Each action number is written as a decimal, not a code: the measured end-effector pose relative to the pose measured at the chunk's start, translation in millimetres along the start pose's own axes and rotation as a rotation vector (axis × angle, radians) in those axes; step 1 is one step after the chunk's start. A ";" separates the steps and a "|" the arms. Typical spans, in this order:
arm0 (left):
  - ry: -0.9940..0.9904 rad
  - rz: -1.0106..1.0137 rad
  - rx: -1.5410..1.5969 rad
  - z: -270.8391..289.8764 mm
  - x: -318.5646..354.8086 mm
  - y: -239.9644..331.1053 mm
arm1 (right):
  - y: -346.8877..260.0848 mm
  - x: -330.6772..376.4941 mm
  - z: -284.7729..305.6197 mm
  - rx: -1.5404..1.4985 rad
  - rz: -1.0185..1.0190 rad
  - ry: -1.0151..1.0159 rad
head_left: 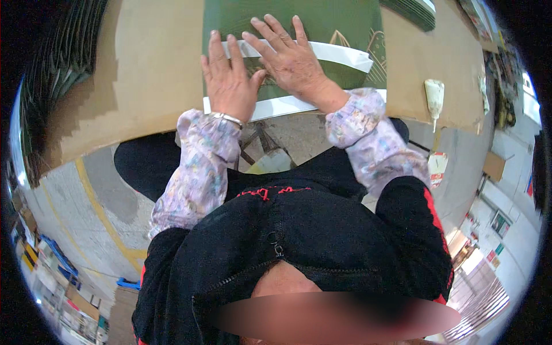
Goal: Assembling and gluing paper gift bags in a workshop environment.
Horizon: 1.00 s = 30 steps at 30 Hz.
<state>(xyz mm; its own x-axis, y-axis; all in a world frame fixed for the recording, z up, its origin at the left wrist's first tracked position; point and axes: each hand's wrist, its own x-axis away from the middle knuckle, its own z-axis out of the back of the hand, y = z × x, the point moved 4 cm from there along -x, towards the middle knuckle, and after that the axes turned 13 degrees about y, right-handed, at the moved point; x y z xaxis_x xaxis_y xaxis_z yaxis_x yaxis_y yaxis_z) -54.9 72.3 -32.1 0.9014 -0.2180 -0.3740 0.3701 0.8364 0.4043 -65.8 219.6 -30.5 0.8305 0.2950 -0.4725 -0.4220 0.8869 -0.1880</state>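
A dark green paper sheet (pixel 253 17) with thin gold line drawings lies on the table in front of me. A white strip (pixel 339 56) with a folded-looking end runs across it, and a white edge (pixel 282 107) shows along its near side. My left hand (pixel 231 86) rests flat on the sheet's left part, fingers stretched out, fingertips past the strip. On the strip's middle, my right hand (pixel 292 66) lies with its fingers spread, partly hiding it. Neither hand grips anything. The hands are close together, the left thumb near the right palm.
Brown cardboard (pixel 144 69) covers the table. A tall stack of dark green folded pieces (pixel 63 69) stands at the left. Another green stack (pixel 414 12) is at the far right. A white squeeze bottle (pixel 434 96) with a thin nozzle lies near the right front edge.
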 end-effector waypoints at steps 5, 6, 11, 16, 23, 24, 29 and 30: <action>-0.026 -0.029 -0.008 1.9 2.9 -5.1 | 61.4 15.0 64.8 0.311 0.031 -0.030; -0.007 -0.030 0.037 3.0 3.1 -3.1 | 67.4 21.4 63.4 0.296 0.020 -0.032; 0.087 -0.106 -0.037 16.5 -20.7 -7.6 | 83.4 29.3 45.1 0.039 -0.105 0.059; 0.120 0.449 0.615 -5.3 -52.3 -56.2 | 92.7 25.9 44.5 0.067 -0.071 0.085; 0.420 0.191 0.237 -5.0 -42.6 -44.1 | 72.7 9.4 46.7 0.407 0.038 -0.059; 0.378 0.194 0.235 -9.4 -39.9 -41.7 | 71.4 16.5 39.8 0.410 0.002 -0.042; 0.330 0.212 0.193 -2.5 -36.7 -34.3 | -22.9 -10.4 -10.6 0.142 0.073 0.058; 0.374 0.208 0.189 -2.9 -34.4 -37.9 | -42.1 -20.6 -22.9 0.095 0.052 0.020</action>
<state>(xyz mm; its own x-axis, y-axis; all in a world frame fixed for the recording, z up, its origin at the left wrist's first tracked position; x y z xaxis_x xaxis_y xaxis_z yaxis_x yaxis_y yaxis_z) -100.5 49.6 -37.0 0.8306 0.1701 -0.5303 0.2557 0.7294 0.6345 -73.4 168.0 -32.6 0.8006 0.3352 -0.4967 -0.4274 0.9004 -0.0811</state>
